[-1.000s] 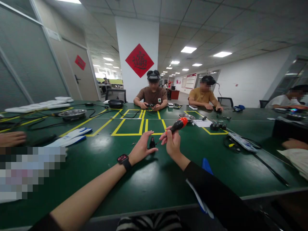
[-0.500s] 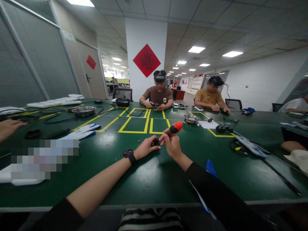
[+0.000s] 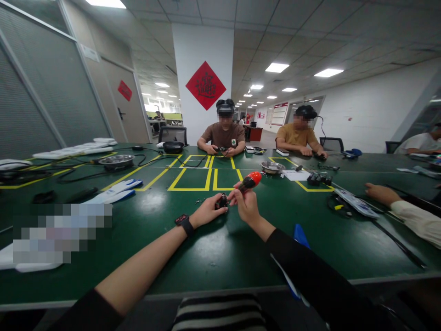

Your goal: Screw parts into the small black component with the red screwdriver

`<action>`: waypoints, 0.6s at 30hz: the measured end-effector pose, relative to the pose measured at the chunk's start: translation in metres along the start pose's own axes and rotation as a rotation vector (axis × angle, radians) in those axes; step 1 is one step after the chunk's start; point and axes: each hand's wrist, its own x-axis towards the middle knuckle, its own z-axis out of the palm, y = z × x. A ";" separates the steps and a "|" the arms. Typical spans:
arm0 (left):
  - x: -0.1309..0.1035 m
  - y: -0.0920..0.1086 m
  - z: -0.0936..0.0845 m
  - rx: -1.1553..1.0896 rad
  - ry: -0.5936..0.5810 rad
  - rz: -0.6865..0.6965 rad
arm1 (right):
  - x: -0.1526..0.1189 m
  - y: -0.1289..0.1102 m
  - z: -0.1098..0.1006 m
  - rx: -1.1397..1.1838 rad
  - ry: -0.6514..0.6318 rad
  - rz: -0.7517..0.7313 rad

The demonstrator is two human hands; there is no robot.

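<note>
My left hand (image 3: 207,211) is closed around a small black part (image 3: 223,200) just above the green table; the fingers cover much of it. Gripped in my right hand (image 3: 247,208) is a screwdriver (image 3: 253,179) with a bulbous red and black handle. Its handle points up and to the right, and its lower end is turned toward the black part. Whether the tip touches the part is too small to tell. Several tiny metal bits (image 3: 199,201) lie on the table just left of the held part.
Metal bowls stand farther back, one at left (image 3: 117,161), one at right (image 3: 272,167). Black blocks (image 3: 319,179) and a white sheet (image 3: 296,175) lie at right. Blue-and-white packets (image 3: 115,191) lie left. Two people (image 3: 223,133) sit opposite; another person's arm (image 3: 386,195) reaches in from the right.
The view has shifted slightly. At right, another person's forearm now rests farther into view; the hand at the left edge is gone. My hands keep their hold on the black part and the screwdriver.
</note>
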 end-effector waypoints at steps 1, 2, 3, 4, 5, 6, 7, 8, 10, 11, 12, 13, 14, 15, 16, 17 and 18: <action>0.000 0.000 0.000 -0.001 -0.001 0.000 | 0.000 0.000 0.000 0.003 -0.001 0.001; 0.000 -0.001 0.000 -0.004 -0.002 -0.001 | 0.000 0.000 0.000 0.006 -0.002 0.003; 0.000 -0.001 0.001 -0.009 -0.003 -0.004 | 0.000 0.001 0.000 0.008 -0.005 0.004; 0.001 -0.002 0.001 -0.014 -0.005 -0.008 | 0.000 0.001 0.000 0.011 -0.008 0.004; 0.001 -0.002 0.001 -0.020 -0.008 -0.013 | 0.000 0.001 0.000 0.013 -0.010 0.002; 0.002 -0.003 0.001 -0.026 -0.010 -0.019 | 0.000 0.002 0.000 0.015 -0.011 0.000; 0.002 -0.004 0.002 -0.031 -0.012 -0.026 | 0.000 0.002 0.000 0.016 -0.010 -0.004; 0.002 -0.004 0.002 -0.037 -0.016 -0.033 | 0.000 0.002 0.000 0.016 -0.009 -0.007; 0.003 -0.005 0.002 -0.050 -0.022 -0.042 | 0.000 0.002 0.000 0.010 -0.009 -0.012; 0.003 -0.005 0.002 -0.058 -0.024 -0.045 | 0.000 0.002 0.000 0.007 -0.011 -0.013; 0.003 -0.005 0.002 -0.065 -0.027 -0.046 | 0.000 0.002 0.000 0.005 -0.014 -0.013; 0.003 -0.005 0.002 -0.071 -0.028 -0.047 | 0.000 0.003 0.000 0.002 -0.016 -0.013; 0.003 -0.004 0.002 -0.075 -0.029 -0.046 | 0.000 0.003 -0.001 -0.001 -0.017 -0.012; 0.003 -0.004 0.002 -0.078 -0.029 -0.047 | 0.000 0.003 -0.001 -0.005 -0.019 -0.011; 0.003 -0.004 0.002 -0.081 -0.029 -0.049 | 0.000 0.003 -0.001 -0.010 -0.022 -0.011; 0.003 -0.004 0.002 -0.085 -0.029 -0.052 | 0.000 0.003 -0.001 -0.015 -0.025 -0.012; 0.004 -0.004 0.002 -0.091 -0.028 -0.056 | 0.000 0.002 -0.002 -0.018 -0.029 -0.013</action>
